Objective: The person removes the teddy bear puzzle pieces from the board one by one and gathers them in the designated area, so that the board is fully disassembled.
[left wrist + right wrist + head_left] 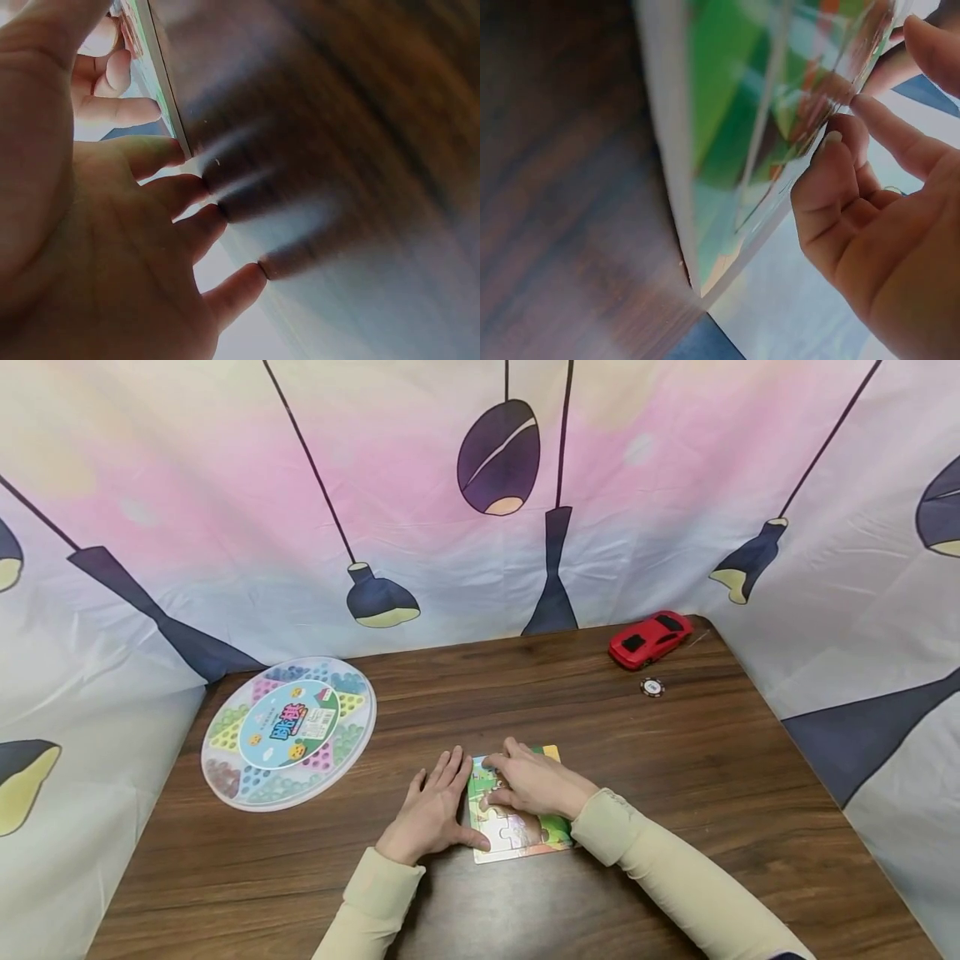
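Note:
A small jigsaw puzzle (pixel 513 833) in a flat tray lies on the table, its picture green and brown with interlocking pieces. My left hand (pixel 429 814) rests at its left side, fingers spread on the tabletop and the thumb over the puzzle's lower left edge. In the left wrist view, those fingertips (pixel 238 289) touch the wood along the tray's border. Above the puzzle, my right hand (pixel 540 782) reaches in from the right, covering its middle. The right wrist view has one extended finger (pixel 900 135) touching the puzzle face, with other fingers bent beside it.
A round Chinese checkers board (pixel 288 733) with coloured marbles lies at the left of the wooden table (pixel 480 693). At the back right are a red toy car (pixel 649 639) and a poker chip (pixel 652 687). A lamp-print curtain (pixel 442 543) hangs behind.

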Motion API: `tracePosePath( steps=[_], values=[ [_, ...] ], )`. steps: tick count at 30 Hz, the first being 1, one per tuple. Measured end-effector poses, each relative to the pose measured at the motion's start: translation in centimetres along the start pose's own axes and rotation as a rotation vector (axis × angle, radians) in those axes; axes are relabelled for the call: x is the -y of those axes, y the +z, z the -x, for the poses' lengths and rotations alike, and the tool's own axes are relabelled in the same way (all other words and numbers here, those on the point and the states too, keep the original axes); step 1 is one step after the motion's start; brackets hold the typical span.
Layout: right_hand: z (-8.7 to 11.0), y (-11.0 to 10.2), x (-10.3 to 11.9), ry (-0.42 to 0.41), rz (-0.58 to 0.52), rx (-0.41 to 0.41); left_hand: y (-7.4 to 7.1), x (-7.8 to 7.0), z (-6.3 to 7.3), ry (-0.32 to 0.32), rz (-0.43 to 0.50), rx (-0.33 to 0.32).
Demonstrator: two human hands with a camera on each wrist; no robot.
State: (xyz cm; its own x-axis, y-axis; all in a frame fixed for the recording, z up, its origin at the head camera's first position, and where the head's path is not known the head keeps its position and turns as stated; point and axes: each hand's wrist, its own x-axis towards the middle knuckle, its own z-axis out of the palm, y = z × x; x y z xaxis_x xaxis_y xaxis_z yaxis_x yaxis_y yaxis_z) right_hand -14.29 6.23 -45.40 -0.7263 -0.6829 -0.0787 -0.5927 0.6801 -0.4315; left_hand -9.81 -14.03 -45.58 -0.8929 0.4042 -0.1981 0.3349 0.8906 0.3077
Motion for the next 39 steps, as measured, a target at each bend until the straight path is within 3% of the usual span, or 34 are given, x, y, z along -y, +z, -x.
tracePosePath(
  steps=[14, 24, 39],
  values=[
    [-0.11, 0.23, 1.06, 0.024, 0.095, -0.002, 0.02, -0.47, -0.12, 0.006, -0.015, -0.002],
    [-0.67, -0.06, 0.65, 0.041, -0.006, 0.050, -0.16, -0.28, -0.07, 0.002, -0.015, -0.006],
    [-0.81, 0.16, 0.85, 0.007, 0.039, 0.046, -0.24, -0.18, 0.09, -0.003, -0.030, -0.002]
  ],
)
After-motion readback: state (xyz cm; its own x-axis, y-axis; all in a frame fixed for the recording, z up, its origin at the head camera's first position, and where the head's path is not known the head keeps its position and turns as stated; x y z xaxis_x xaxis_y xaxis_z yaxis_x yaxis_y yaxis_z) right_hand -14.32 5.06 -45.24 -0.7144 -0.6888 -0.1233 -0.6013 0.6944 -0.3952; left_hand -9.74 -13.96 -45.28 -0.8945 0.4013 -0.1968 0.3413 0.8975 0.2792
